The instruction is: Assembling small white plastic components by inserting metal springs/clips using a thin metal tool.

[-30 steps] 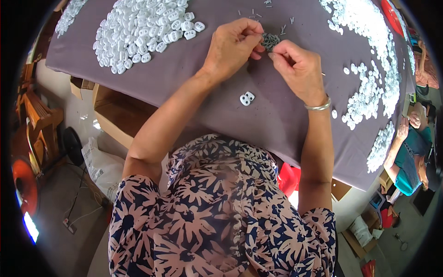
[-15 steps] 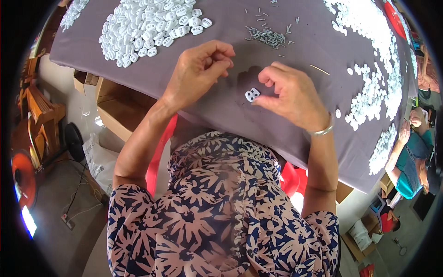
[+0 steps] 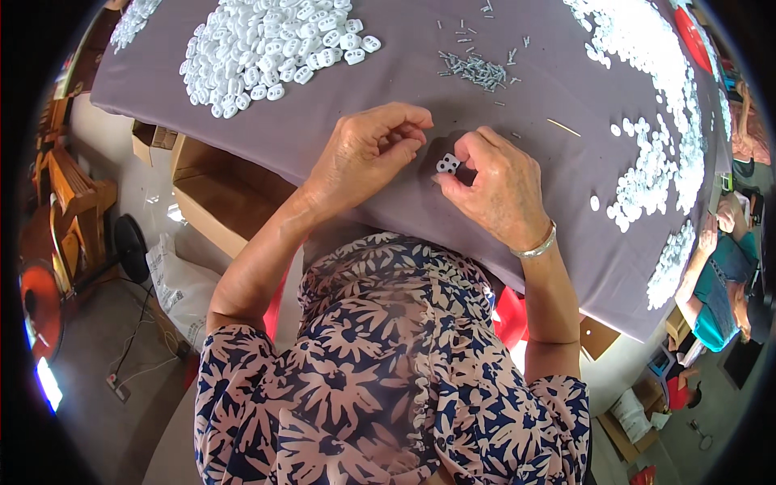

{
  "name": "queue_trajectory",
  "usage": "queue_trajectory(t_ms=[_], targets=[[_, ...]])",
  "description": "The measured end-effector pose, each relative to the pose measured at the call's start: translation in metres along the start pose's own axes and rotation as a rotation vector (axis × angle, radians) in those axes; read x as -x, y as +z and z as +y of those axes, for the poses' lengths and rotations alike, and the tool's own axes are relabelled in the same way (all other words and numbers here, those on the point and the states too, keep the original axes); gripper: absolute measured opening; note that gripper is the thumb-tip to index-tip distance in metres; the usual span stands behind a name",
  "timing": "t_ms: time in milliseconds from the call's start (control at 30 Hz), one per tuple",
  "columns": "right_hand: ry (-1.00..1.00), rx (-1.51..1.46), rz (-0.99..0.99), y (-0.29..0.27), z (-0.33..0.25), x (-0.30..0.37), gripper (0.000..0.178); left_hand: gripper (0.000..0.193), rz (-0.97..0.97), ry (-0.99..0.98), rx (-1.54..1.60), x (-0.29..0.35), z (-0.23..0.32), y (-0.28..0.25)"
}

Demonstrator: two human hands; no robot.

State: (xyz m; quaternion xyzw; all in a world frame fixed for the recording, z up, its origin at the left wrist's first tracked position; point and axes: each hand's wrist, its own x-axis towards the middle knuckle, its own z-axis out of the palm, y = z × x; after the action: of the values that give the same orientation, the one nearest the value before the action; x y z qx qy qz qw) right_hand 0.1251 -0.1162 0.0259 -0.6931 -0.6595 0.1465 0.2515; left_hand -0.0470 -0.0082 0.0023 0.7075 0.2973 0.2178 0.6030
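Note:
Near the front of the cloth-covered table, a small white plastic piece with dark round holes [image 3: 447,164] sits at the thumb and fingertips of my right hand [image 3: 499,184], which curls closed around its right side. To the left, my left hand [image 3: 380,155] hovers over the cloth with thumb and forefinger drawn together; whatever lies in that pinch is too small to make out. Beyond the hands lies a loose heap of small grey metal pins [image 3: 475,71]. A large pile of similar white plastic pieces [image 3: 267,50] covers the far left.
A thin wooden stick [image 3: 563,127] lies right of the pins. Many small white discs [image 3: 655,166] spread along the table's right side. An open cardboard box [image 3: 212,190] stands below the left edge, near a black fan-like disc [image 3: 129,248]. Another person [image 3: 719,279] sits at the right.
My left hand has moved right, closer to my right hand. The right hand's fingers have closed in around the white piece. The view has shifted slightly.

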Motion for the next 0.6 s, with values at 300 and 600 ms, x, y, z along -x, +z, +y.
queue_trajectory(t_ms=[300, 600], targets=[[-0.027, 0.072, 0.092, 0.010, 0.000, -0.004, 0.024, 0.044, -0.091, 0.154, -0.173, -0.002, 0.008, 0.003], [-0.042, 0.030, 0.157, 0.009, 0.005, -0.007, 0.021, 0.060, -0.114, 0.358, -0.321, -0.010, 0.003, 0.008]])
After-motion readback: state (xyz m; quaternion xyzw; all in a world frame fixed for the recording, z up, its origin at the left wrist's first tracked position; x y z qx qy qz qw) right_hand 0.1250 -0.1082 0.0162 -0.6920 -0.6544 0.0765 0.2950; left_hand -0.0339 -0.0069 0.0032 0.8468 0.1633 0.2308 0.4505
